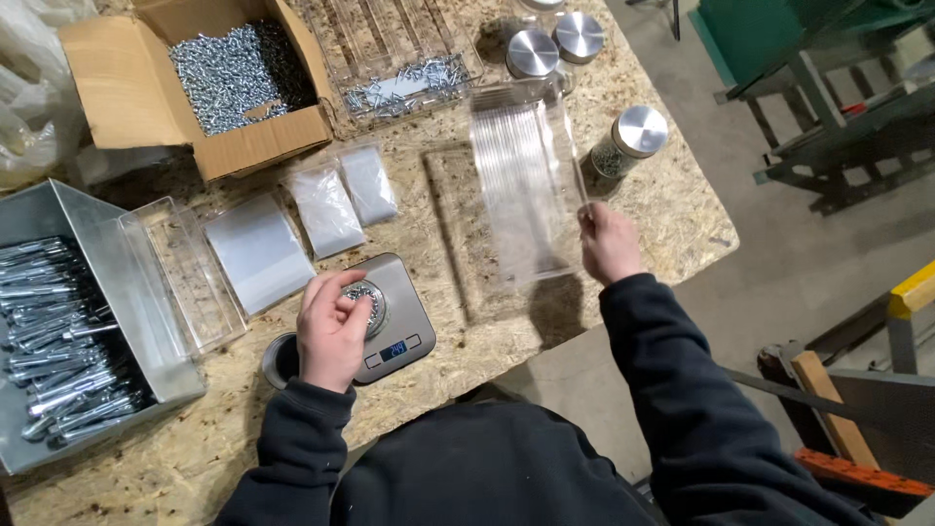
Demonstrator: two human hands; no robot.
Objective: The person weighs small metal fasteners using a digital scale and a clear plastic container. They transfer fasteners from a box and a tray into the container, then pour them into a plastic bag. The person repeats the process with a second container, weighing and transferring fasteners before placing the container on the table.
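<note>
An oriented-strand-board tabletop (487,321) fills most of the view, with a grey concrete floor (779,253) past its right edge and green metal framework (799,88) in the room's far right corner. At the far left corner of the tabletop sits an open cardboard box (127,88) full of small silver screws (239,73). Beside it, along the far edge, lies a clear plastic tray (390,58) with a few screws in it, then three jars with metal lids (579,34) toward the far right corner, one of them (628,141) standing nearer the right edge. Small clear bags (341,200) lie flat in the middle. At the left edge a grey metal bin (88,273) holds long bolts (58,341), with an empty clear tray (185,273) against it.

Near the front edge sits a small digital scale (394,317). The left hand (331,326) rests over it, fingers curled and pinched together on a small heap of screws (365,297) on the scale's round platform. A dark round cup (280,358) stands just left of that hand.

The right hand (609,244) is closed on the near corner of a clear plastic tray (526,180), holding it raised and tilted above the tabletop's right side; the tray is blurred.
</note>
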